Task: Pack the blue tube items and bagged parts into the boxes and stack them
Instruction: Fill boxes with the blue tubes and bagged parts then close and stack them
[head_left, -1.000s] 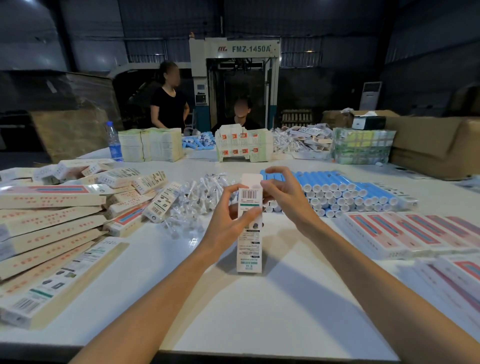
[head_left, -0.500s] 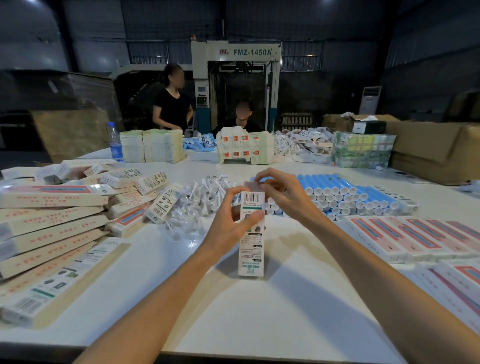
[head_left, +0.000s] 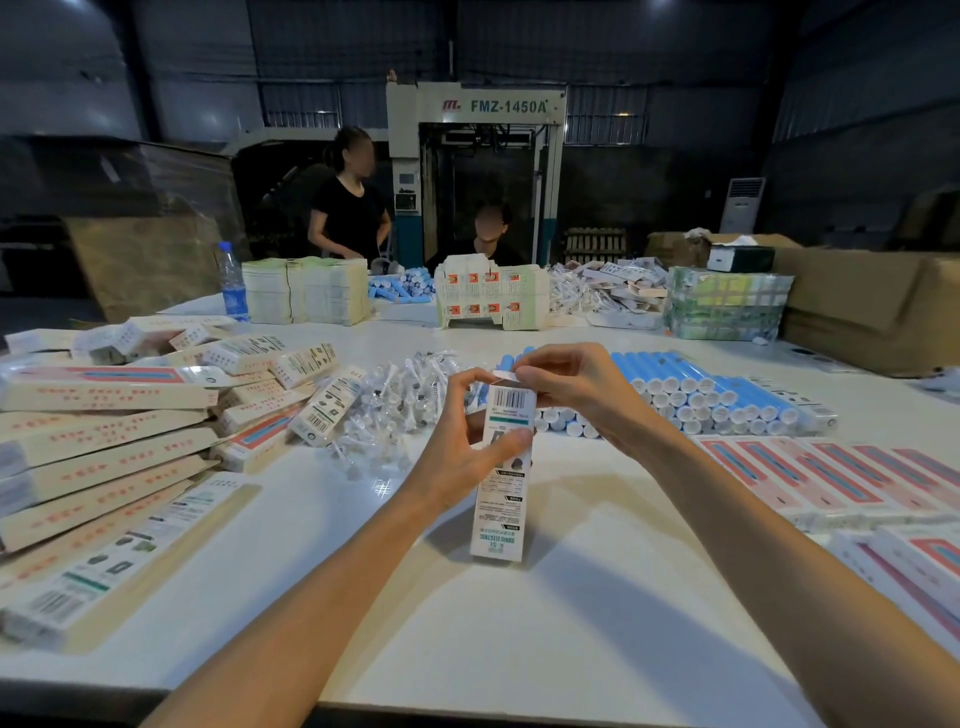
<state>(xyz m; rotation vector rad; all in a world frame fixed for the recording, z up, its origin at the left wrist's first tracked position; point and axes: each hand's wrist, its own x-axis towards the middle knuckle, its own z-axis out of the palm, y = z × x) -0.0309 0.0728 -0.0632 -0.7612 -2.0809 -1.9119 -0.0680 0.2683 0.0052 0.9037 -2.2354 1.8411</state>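
White cardboard box (head_left: 501, 467), upright over the counter (head_left: 519, 639), is gripped round its middle by the left hand (head_left: 460, 452) while the right hand (head_left: 576, 389) pinches its top flap (head_left: 503, 375), so closing seems the step; next calls for tucking the flap squarely in.

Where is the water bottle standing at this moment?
In the head view, the water bottle stands upright on the table, far left, just left of the stack of flat cartons.
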